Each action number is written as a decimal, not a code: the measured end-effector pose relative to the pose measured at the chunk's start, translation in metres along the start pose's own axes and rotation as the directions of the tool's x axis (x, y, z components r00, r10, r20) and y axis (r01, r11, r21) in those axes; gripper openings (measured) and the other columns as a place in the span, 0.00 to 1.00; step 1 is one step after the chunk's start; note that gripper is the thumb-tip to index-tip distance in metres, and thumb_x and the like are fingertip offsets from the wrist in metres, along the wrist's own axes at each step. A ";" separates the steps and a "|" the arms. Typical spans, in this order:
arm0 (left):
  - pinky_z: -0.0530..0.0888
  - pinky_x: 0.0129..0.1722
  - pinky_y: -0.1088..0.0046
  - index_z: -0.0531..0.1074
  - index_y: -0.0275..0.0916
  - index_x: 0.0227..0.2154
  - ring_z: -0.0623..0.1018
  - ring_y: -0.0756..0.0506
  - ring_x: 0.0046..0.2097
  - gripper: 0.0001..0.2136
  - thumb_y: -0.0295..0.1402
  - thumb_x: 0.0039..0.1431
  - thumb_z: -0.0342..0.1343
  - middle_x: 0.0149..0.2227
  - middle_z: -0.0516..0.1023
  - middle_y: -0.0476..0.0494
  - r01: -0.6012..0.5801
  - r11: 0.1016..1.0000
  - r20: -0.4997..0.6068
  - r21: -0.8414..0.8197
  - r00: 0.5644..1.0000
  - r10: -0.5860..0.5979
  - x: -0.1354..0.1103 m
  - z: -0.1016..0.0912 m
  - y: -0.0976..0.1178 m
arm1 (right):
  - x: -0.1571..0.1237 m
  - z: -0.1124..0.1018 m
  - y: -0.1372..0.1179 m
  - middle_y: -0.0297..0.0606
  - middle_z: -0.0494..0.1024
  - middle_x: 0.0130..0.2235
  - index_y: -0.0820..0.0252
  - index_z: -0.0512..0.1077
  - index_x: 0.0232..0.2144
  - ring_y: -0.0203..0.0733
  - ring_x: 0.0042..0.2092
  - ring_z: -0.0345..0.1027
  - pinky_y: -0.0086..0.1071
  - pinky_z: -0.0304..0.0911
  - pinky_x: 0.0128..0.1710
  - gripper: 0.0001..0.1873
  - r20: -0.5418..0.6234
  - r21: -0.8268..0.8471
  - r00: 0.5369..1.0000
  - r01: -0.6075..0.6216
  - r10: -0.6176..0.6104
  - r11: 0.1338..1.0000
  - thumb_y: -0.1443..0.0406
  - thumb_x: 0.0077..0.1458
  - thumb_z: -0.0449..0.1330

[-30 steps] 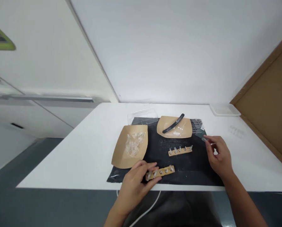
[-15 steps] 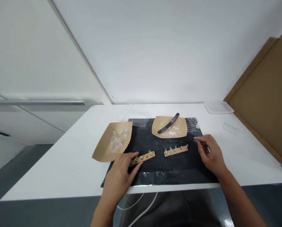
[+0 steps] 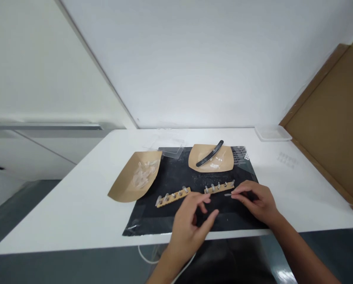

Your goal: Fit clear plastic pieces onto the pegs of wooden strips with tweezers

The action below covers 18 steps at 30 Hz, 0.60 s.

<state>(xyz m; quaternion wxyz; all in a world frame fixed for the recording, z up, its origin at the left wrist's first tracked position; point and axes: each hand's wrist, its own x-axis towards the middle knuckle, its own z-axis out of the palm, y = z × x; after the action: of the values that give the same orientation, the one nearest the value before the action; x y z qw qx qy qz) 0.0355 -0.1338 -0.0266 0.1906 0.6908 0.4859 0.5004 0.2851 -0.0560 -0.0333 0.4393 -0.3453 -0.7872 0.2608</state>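
My right hand [image 3: 255,201] pinches a small clear nail tip [image 3: 227,195] between thumb and fingertips, low over the black mat [image 3: 153,221]. To its left, my left hand [image 3: 190,225] is open, thumb and fingers apart, with nothing in it. Just beyond the hands lies the right wooden nail stand [image 3: 220,187], a short strip with several clear nail tips upright on metal pegs. A similar left nail stand [image 3: 172,198] lies at an angle left of my left hand, also bearing clear tips.
A brown paper tray [image 3: 121,188] at left holds a heap of clear nail tips. Another tray [image 3: 194,157] behind holds a curved black nail file [image 3: 209,154] and white bits. A clear plastic box [image 3: 272,134] and a cardboard panel [image 3: 330,126] stand at right.
My left hand has let go of the left nail stand and moved right, opening. My right hand has brought the nail tip left and nearer to me.
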 end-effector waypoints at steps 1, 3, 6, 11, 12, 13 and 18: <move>0.74 0.25 0.76 0.73 0.44 0.55 0.78 0.49 0.34 0.16 0.30 0.66 0.63 0.41 0.77 0.44 -0.035 0.999 0.056 -0.032 0.998 0.036 0.005 0.007 0.002 | 0.000 0.001 0.000 0.34 0.84 0.38 0.50 0.80 0.42 0.40 0.37 0.78 0.34 0.73 0.37 0.06 0.016 0.028 1.000 0.004 -0.005 1.000 0.65 0.63 0.69; 0.79 0.33 0.72 0.75 0.43 0.54 0.79 0.47 0.36 0.14 0.30 0.67 0.63 0.38 0.79 0.44 -0.097 0.992 0.094 -0.075 0.990 0.103 0.012 0.018 0.001 | 0.000 0.002 0.000 0.34 0.85 0.39 0.50 0.80 0.42 0.40 0.38 0.79 0.34 0.73 0.38 0.06 0.045 0.080 0.999 0.010 -0.014 0.997 0.65 0.62 0.70; 0.78 0.30 0.74 0.78 0.42 0.49 0.80 0.47 0.34 0.10 0.29 0.66 0.64 0.35 0.80 0.44 -0.106 0.986 0.077 -0.128 0.990 0.116 0.017 0.028 -0.006 | 0.001 0.003 0.000 0.35 0.85 0.39 0.50 0.80 0.42 0.40 0.38 0.80 0.34 0.74 0.38 0.06 0.076 0.136 0.997 -0.010 0.000 0.991 0.65 0.62 0.70; 0.66 0.16 0.81 0.83 0.41 0.44 0.76 0.51 0.28 0.06 0.29 0.67 0.62 0.36 0.79 0.42 -0.012 0.986 0.055 -0.169 0.998 0.021 0.016 0.030 -0.012 | 0.004 0.004 -0.003 0.35 0.86 0.40 0.51 0.81 0.43 0.40 0.39 0.80 0.34 0.75 0.38 0.06 0.104 0.168 0.995 -0.011 -0.006 0.986 0.65 0.63 0.69; 0.66 0.16 0.81 0.83 0.41 0.43 0.76 0.52 0.27 0.06 0.29 0.67 0.62 0.37 0.80 0.42 -0.007 0.985 0.054 -0.172 0.998 0.016 0.016 0.030 -0.012 | 0.005 0.004 -0.003 0.35 0.86 0.40 0.50 0.81 0.43 0.40 0.39 0.80 0.34 0.75 0.38 0.05 0.108 0.167 0.994 -0.010 -0.008 0.986 0.65 0.64 0.69; 0.66 0.16 0.81 0.84 0.42 0.43 0.75 0.52 0.27 0.07 0.28 0.67 0.62 0.38 0.80 0.41 -0.008 0.985 0.055 -0.173 0.998 0.018 0.016 0.029 -0.012 | 0.005 0.004 -0.004 0.36 0.86 0.40 0.50 0.81 0.43 0.41 0.38 0.80 0.34 0.74 0.37 0.05 0.108 0.167 0.994 -0.010 -0.008 0.986 0.65 0.64 0.68; 0.71 0.17 0.81 0.84 0.43 0.42 0.79 0.52 0.28 0.07 0.26 0.66 0.63 0.44 0.83 0.40 -0.020 0.981 0.064 -0.194 0.997 0.033 0.016 0.031 -0.015 | 0.008 0.004 -0.006 0.35 0.86 0.40 0.51 0.80 0.43 0.40 0.39 0.80 0.34 0.74 0.37 0.05 0.101 0.184 0.995 -0.026 0.007 0.983 0.66 0.64 0.68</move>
<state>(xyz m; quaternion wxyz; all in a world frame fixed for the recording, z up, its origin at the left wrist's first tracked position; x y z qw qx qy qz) 0.0558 -0.1062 -0.0435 0.2663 0.6919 0.4190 0.5243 0.2771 -0.0537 -0.0267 0.4271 -0.2962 -0.7778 0.3534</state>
